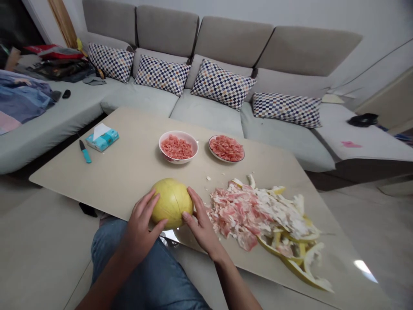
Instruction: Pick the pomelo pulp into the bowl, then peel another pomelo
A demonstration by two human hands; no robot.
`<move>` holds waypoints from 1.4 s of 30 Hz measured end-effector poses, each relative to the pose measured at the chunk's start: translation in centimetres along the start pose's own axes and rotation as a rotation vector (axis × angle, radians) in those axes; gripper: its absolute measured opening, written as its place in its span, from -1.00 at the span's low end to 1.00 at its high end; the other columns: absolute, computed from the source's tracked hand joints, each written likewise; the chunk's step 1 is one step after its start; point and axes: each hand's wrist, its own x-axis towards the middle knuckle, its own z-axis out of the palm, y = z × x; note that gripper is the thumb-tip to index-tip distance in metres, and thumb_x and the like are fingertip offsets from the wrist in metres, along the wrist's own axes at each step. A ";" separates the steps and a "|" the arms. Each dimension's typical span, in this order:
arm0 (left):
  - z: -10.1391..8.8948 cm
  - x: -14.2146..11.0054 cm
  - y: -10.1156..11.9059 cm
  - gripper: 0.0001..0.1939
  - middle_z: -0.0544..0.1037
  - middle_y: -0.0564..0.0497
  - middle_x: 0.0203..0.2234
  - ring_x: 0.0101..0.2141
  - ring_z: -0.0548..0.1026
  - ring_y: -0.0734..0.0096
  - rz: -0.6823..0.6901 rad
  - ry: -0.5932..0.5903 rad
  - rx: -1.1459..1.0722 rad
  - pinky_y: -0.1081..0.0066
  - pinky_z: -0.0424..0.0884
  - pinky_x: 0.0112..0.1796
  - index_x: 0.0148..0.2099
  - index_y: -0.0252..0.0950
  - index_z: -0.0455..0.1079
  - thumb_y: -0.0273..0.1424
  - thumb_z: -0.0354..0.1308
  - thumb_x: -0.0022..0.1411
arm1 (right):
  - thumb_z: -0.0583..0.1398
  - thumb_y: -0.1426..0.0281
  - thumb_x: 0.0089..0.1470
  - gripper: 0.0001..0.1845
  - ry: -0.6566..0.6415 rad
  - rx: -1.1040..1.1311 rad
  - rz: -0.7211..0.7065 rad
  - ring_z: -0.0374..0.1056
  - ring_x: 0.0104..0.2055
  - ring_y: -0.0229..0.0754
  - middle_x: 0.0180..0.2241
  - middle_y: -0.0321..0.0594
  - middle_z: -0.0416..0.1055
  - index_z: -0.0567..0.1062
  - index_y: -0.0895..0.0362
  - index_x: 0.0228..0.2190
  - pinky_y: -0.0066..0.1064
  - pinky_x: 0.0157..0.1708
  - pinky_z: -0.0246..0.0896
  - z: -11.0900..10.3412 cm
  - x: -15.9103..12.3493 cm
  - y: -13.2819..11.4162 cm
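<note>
A whole yellow pomelo (pixel 171 202) is at the near edge of the table, with thin score lines running down its peel. My left hand (pixel 143 219) is wrapped round its left side, thumb low on the front. On the right side, my right hand (pixel 201 224) grips it, the thumb pressing near a score line. To the right lies a heap of pink membrane scraps (pixel 238 211) and white pith, with thick pieces of yellow-green peel (pixel 300 267) beside it. Behind the pomelo stand a bowl (pixel 178 160) and a plate (pixel 226 159), both filled with pink pomelo flesh.
A small knife (pixel 85 151) with a turquoise handle lies at the table's left, next to a blue tissue pack (pixel 103 138). Beyond the beige table (pixel 135 129) runs a grey sofa (pixel 206 116) with checked cushions. Clothes (pixel 22 97) lie on its left part.
</note>
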 end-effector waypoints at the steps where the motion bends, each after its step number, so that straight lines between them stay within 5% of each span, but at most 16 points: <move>1: -0.2 0.0 -0.1 -0.41 0.31 -0.13 0.24 0.23 0.28 0.05 -0.006 -0.009 0.006 -0.03 0.25 0.20 0.32 -0.12 0.15 -0.26 0.15 0.27 | 0.15 0.11 0.22 -0.34 -0.014 0.006 -0.001 -0.06 0.38 0.00 0.36 -0.21 0.00 0.13 -0.15 0.29 -0.01 0.31 -0.04 -0.2 0.2 -0.1; 9: -1.1 2.4 -1.7 -0.34 0.25 -0.13 0.29 0.27 0.23 0.09 -0.116 -0.107 -0.068 0.02 0.21 0.24 0.34 -0.14 0.14 -0.20 0.18 0.23 | 0.18 0.16 0.19 -0.30 -0.128 -0.056 -0.021 -0.04 0.37 -0.01 0.36 -0.22 0.00 0.11 -0.17 0.30 -0.03 0.27 0.07 -1.3 1.8 -1.9; 21: -0.1 4.2 -2.3 -0.29 0.15 -0.26 0.31 0.30 0.13 0.03 -0.069 -0.112 -0.063 -0.06 0.11 0.25 0.40 -0.28 -0.04 -0.30 0.07 0.26 | 0.25 0.35 0.06 -0.17 -0.079 -0.108 -0.061 -0.02 0.38 0.02 0.35 -0.24 0.03 0.10 -0.11 0.31 0.04 0.30 -0.01 -0.5 2.8 -3.0; 28: 0.1 5.2 -1.2 -0.17 0.14 -0.22 0.31 0.28 0.13 -0.05 0.021 -0.134 0.020 -0.07 0.13 0.24 0.37 -0.21 0.01 -0.15 0.23 0.14 | 0.26 0.33 0.04 -0.17 -0.054 -0.140 -0.027 0.00 0.37 0.03 0.34 -0.19 0.07 0.14 -0.04 0.31 0.02 0.34 -0.10 -0.2 2.6 -3.8; 35: 0.4 5.7 -1.3 -0.21 0.20 -0.20 0.27 0.25 0.18 -0.04 0.072 -0.144 0.031 -0.01 0.15 0.22 0.34 -0.19 0.07 -0.13 0.24 0.14 | 0.25 0.32 -0.04 -0.18 -0.018 -0.296 0.044 0.35 0.11 0.15 0.14 -0.02 0.38 0.22 0.11 0.26 0.00 0.12 0.25 -0.3 3.1 -5.7; 42: 1.0 5.6 -1.3 -0.21 0.26 -0.19 0.22 0.20 0.24 -0.04 0.147 -0.079 0.020 -0.02 0.20 0.20 0.30 -0.19 0.11 -0.14 0.30 0.08 | 0.23 0.41 -0.10 -0.19 0.070 -0.405 0.069 0.40 0.04 0.17 0.08 0.07 0.42 0.25 0.20 0.22 -0.02 0.04 0.33 0.5 2.9 -5.8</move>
